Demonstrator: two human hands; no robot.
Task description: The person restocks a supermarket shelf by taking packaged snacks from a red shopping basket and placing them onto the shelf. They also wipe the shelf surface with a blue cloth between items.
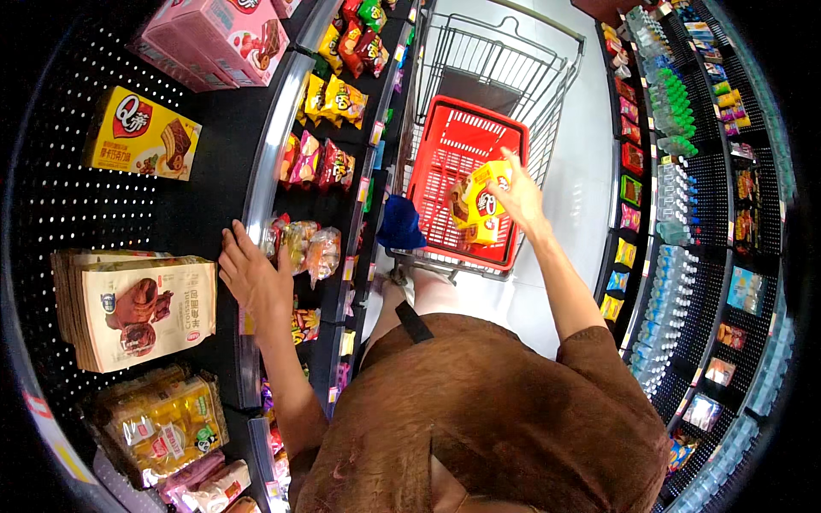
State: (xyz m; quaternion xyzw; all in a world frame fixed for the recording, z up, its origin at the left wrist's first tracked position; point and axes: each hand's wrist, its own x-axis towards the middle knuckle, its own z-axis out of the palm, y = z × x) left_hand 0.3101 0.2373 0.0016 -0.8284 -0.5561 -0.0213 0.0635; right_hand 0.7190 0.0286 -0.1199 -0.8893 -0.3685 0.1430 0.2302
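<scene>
My right hand (523, 195) is over the red plastic shopping basket (521, 138), its fingers spread at a yellow snack box (478, 192); whether they grip it or only touch it I cannot tell. Under that box lies another yellow box (484, 232) in the basket. The basket sits on a wire shopping cart (558, 96). My left hand (247, 272) rests on the front edge of a black shelf (221, 224), fingers apart and holding nothing. On this shelf, a yellow snack box (144, 134) stands beyond the hand, and croissant packages (147, 311) stand beside it.
Pink boxes (247, 45) stand at the shelf's far end, packed bread (167, 423) at its near end. Bagged snacks (346, 99) fill lower shelves. A dark blue item (401, 223) hangs at the basket's left side. Across the aisle, shelves hold bottles (664, 308) and snacks.
</scene>
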